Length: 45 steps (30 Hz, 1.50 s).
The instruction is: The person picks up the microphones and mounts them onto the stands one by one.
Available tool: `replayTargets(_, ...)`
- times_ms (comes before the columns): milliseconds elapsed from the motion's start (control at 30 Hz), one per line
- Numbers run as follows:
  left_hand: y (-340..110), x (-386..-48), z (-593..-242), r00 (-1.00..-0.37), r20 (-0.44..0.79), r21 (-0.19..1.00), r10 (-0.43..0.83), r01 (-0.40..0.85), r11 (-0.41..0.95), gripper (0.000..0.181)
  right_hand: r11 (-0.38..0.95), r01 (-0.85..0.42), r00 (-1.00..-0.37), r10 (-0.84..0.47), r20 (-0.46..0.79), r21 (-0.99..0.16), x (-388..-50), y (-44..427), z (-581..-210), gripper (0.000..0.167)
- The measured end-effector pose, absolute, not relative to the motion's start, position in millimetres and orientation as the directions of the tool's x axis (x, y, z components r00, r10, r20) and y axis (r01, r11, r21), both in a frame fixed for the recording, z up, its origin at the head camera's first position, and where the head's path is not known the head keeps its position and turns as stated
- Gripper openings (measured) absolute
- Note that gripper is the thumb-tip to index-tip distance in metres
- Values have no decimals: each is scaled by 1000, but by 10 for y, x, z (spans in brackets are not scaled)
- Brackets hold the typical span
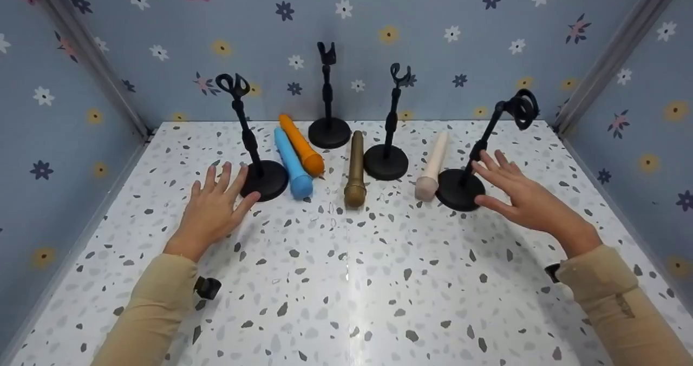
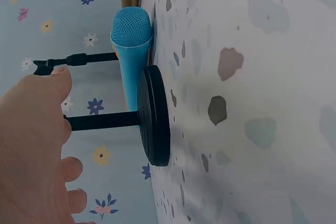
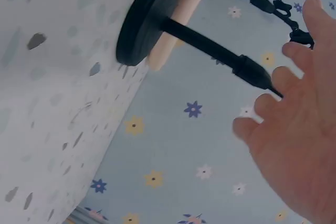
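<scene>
Head view: our left hand (image 1: 211, 210) is released, fingers spread near the leftmost stand (image 1: 265, 182); right hand (image 1: 528, 201) likewise by the rightmost stand (image 1: 458, 193). Blue microphone (image 1: 293, 163) lies between stands.

No lettering is legible; the dark mark (image 1: 624, 305) on the right sleeve (image 1: 598, 279) is blurred.

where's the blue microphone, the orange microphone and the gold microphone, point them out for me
blue microphone (image 1: 291, 158): head view, middle of its handle
orange microphone (image 1: 297, 140): head view, middle of its handle
gold microphone (image 1: 356, 163): head view, middle of its handle
</scene>
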<state>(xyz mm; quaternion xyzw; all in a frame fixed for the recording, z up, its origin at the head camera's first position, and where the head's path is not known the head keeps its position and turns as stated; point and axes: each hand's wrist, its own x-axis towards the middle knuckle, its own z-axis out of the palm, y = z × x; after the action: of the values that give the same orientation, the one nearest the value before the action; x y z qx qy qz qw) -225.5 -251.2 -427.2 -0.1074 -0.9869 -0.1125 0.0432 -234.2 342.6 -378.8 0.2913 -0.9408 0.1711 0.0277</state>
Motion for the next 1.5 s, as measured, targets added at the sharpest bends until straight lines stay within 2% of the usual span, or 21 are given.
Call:
replayTargets(133, -2471, -2259, -4249, -971, 100, 205, 216, 232, 951, 77, 700, -677, -735, -622, 270, -229, -2384, 3302, -3738, 74)
replayTargets(267, -2423, -2273, -4230, -969, 94, 203, 229, 243, 949, 76, 654, -736, -671, -671, 314, -175, -2490, 3197, -3725, 80)
replayTargets(700, -2307, -2293, -4293, -958, 62, 228, 281, 288, 930, 73, 647, -737, -675, -701, 230, -194, -2853, 2932, -3843, 54)
replayTargets(833, -2300, -2286, -4316, -957, 63, 224, 282, 289, 931, 73, 632, -765, -643, -735, 215, -125, -2937, 2802, -3858, 46)
replayTargets(1000, -2285, -2295, -4336, -955, 61, 227, 289, 296, 928, 72, 605, -795, -588, -786, 191, 43, -3060, 2690, -3899, 43)
replayTargets(1100, -2254, -2318, -4343, -952, 57, 235, 301, 306, 922, 72, 617, -776, -602, -786, 139, 131, -3126, 2661, -3920, 43)
replayTargets(1333, -2170, -2385, -4353, -947, 40, 234, 318, 318, 919, 72, 679, -709, -690, -723, 11, 188, -3199, 2585, -3959, 44)
replayTargets(1500, -2147, -2389, -4362, -947, 38, 240, 319, 319, 917, 71, 695, -677, -719, -695, -14, 243, -3224, 2533, -4003, 50)
